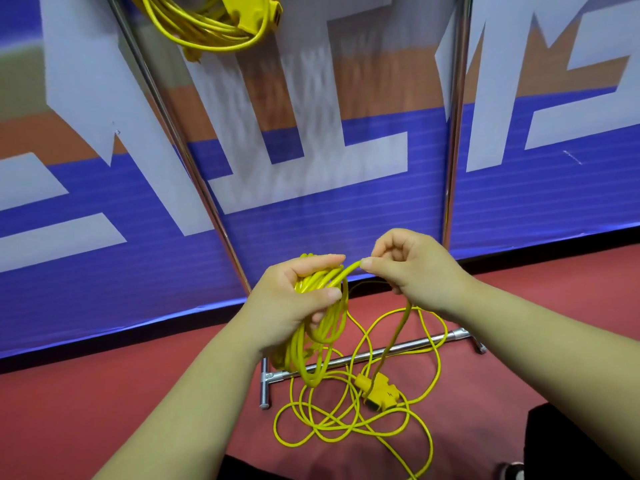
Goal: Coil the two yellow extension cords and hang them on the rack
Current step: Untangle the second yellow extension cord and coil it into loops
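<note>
Just in front of the rack point(454, 133), the left hand point(294, 303) has its fingers curled round a half-made coil point(329, 327) of the second cord. The right hand point(412, 268), just beside it, pinches the next strand between thumb and forefinger. A loose length point(349, 427) and the socket block point(379, 389) lie on the floor at the rack's foot. Coiling looks about midway; the next move is to lay this loop into the left hand's grip. The first cord point(207, 29) hangs coiled at the rack's top.

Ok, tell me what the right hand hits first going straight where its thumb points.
Likely the fingertips of the left hand, over the coil; the right hand, pinching the cord, points left at them. Depth is unclear.
</note>
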Demonstrator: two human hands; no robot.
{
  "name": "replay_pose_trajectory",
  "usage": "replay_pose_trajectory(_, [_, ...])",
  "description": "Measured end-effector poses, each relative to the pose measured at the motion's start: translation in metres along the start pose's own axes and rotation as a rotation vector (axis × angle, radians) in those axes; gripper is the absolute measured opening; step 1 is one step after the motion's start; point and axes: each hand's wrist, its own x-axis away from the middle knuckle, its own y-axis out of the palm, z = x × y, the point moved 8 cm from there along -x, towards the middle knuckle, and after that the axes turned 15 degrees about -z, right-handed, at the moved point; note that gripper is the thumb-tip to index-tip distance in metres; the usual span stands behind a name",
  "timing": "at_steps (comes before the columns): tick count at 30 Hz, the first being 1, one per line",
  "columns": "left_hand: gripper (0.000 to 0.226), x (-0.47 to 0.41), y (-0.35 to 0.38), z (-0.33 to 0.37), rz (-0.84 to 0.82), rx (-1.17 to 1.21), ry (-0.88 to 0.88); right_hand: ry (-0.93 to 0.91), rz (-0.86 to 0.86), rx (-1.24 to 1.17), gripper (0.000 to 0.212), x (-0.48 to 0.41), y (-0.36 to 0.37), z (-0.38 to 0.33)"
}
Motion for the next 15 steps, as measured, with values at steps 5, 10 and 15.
replay_pose_trajectory(5, [0.042, 0.011, -0.025, 0.023, 0.150, 0.263, 0.185, 0.065, -0.216, -0.053, 0.019, 0.001, 0.018, 0.016])
replay_pose_trajectory(10, [0.046, 0.021, -0.048, 0.027, 0.241, 0.323, 0.209, 0.122, -0.358, -0.141, 0.018, 0.005, 0.046, 0.033])
replay_pose_trajectory(15, [0.037, 0.021, -0.048, 0.012, 0.163, 0.325, 0.085, 0.055, -0.191, -0.094, 0.011, 0.000, 0.018, 0.016])
